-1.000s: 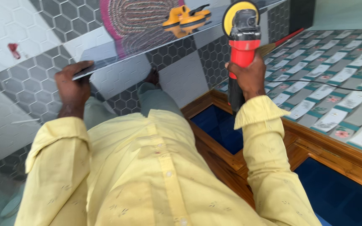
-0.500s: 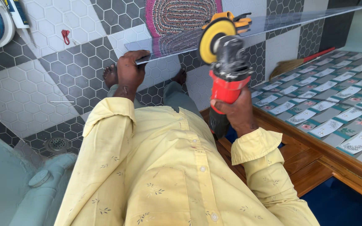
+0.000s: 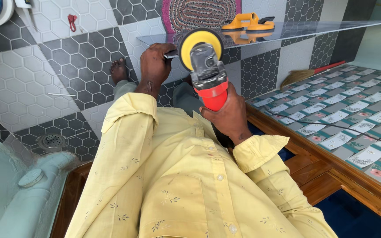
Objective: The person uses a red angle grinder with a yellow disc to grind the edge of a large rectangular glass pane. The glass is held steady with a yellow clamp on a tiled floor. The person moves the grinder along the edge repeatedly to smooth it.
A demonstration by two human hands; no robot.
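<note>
My right hand (image 3: 229,118) grips the red body of an angle grinder (image 3: 207,75), whose yellow disc (image 3: 198,45) is up against the near end of a long glass sheet (image 3: 287,31). That same end of the sheet is held by my left hand (image 3: 154,65), right beside the disc. A yellow suction-cup lifter (image 3: 248,23) sits on top of the glass further along. My yellow shirt sleeves fill the lower part of the view.
The floor has grey and white hexagon tiles (image 3: 45,61), with a bare foot (image 3: 118,70) on it. A patterned mat (image 3: 199,13) lies beyond. Right: a wooden frame (image 3: 331,172) and patterned tiles (image 3: 358,119), with a broom (image 3: 307,74). A floor drain (image 3: 51,141) is at the left.
The view has swung right and down. The grinder has moved left along the glass edge until its disc sits next to my left hand at the sheet's end.
</note>
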